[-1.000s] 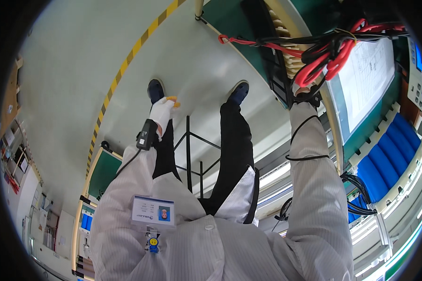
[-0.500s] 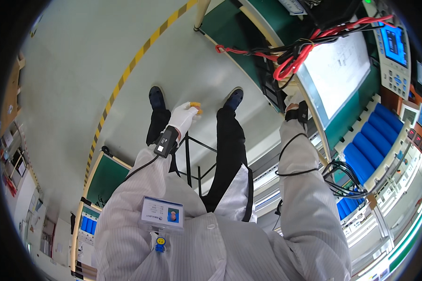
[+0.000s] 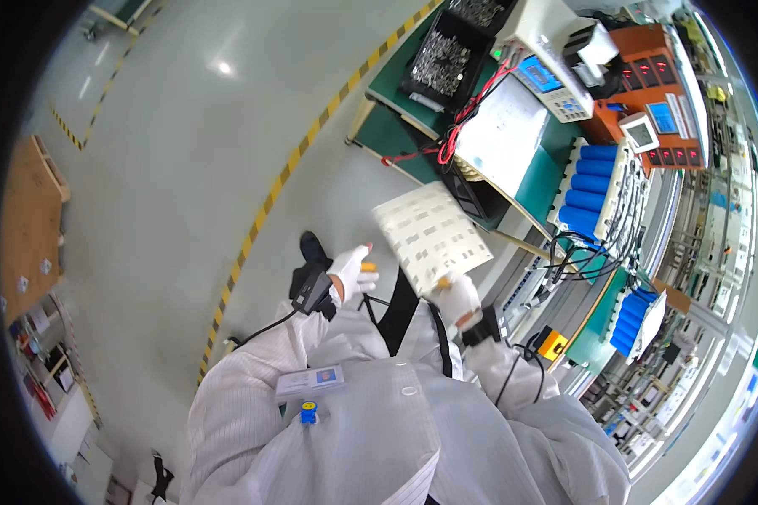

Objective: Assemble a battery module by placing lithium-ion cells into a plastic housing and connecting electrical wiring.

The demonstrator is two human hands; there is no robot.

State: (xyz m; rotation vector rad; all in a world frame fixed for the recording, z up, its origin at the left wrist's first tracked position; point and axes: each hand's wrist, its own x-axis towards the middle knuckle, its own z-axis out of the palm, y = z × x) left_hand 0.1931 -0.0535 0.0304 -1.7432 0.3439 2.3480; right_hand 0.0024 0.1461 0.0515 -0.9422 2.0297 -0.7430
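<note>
My right hand [image 3: 456, 300], in a white glove with orange fingertips, grips the near edge of a cream sheet [image 3: 430, 233] covered with rows of small grey rectangles. It is tilted above my knees, beside the workbench. My left hand [image 3: 351, 271], gloved the same way, is apart from the sheet, to its left. Its fingers are spread and nothing lies in them. A black box with a cable is strapped to each wrist.
On the green workbench [image 3: 541, 183] stand a black bin of metal parts [image 3: 443, 63], a bench meter [image 3: 547, 80] with red leads [image 3: 463, 126], a white paper [image 3: 501, 126] and blue cylindrical cells [image 3: 588, 185] with black cables. Yellow-black tape [image 3: 275, 192] crosses the floor.
My right hand has come back from under the bench top, now with the cream sheet. My left hand's fingers have spread. The view has shifted, showing more of the bench.
</note>
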